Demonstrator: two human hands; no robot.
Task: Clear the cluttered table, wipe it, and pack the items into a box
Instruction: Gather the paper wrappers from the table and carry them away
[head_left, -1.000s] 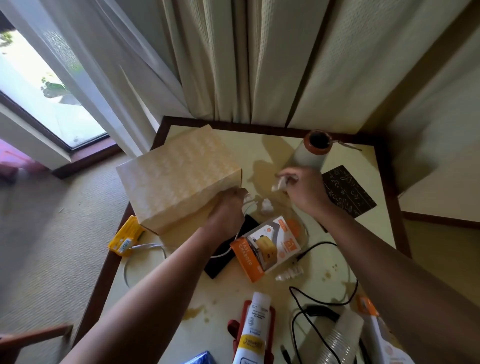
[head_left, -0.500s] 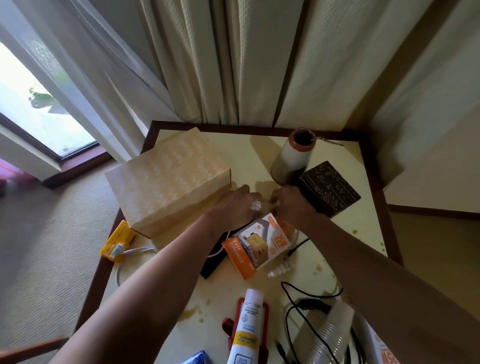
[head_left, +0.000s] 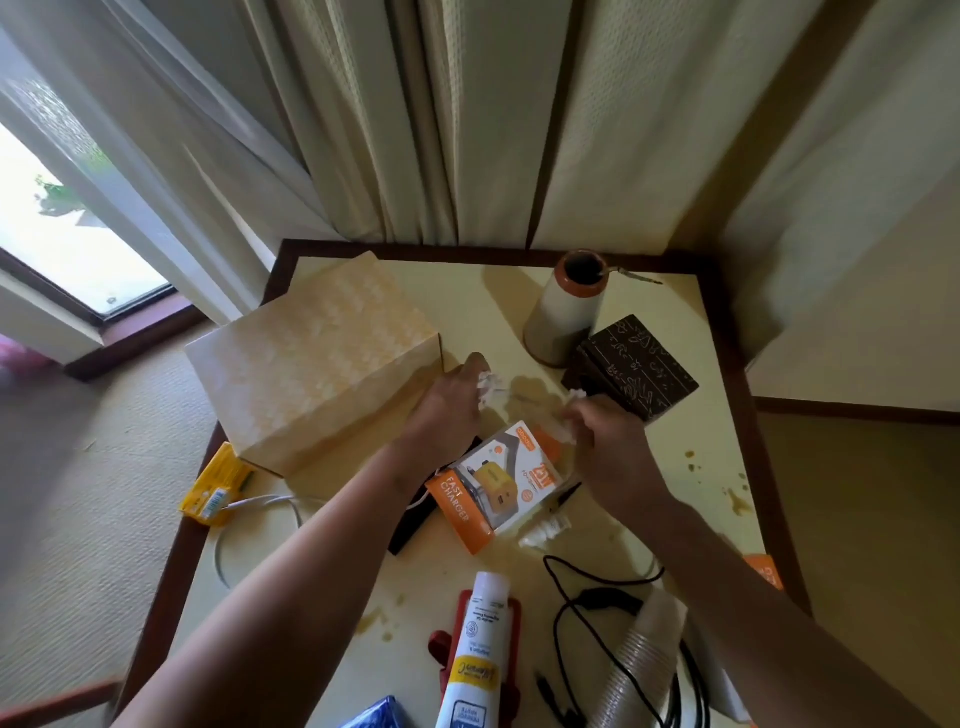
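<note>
Several pale curtains (head_left: 467, 130) fill the upper frame, hanging behind a cream-topped bench (head_left: 675, 467) with a dark brown rim and brownish stains toward its right edge. A large cream-and-orange patterned box (head_left: 311, 374), closed, sits left of centre on the bench, one corner overhanging the left rim.

At bottom right a stack of clear plastic cups (head_left: 639, 670) lies on its side, with a black cable (head_left: 587, 603) looping beside it. A white tube (head_left: 475, 654) lies at bottom centre on top of a red object. A pale thread cone (head_left: 563, 317) with an orange rim stands upright near the far edge, and a dark patterned box (head_left: 636, 369) sits just beside it to the lower right. An orange-and-white fast charger box (head_left: 498, 486) lies tilted in the middle, resting partly on a flat black item.

The left hand (head_left: 447, 415) reaches in just right of the large box, pinching a white plastic piece (head_left: 485, 387) at its fingertips. The right hand (head_left: 613, 452) is above the charger box's far end, fingers curled round white plastic bits (head_left: 565, 431), which are blurred. A yellow packet (head_left: 215, 486) hangs over the left rim. A ribbed white piece (head_left: 545, 531) lies just right of the charger box.
</note>
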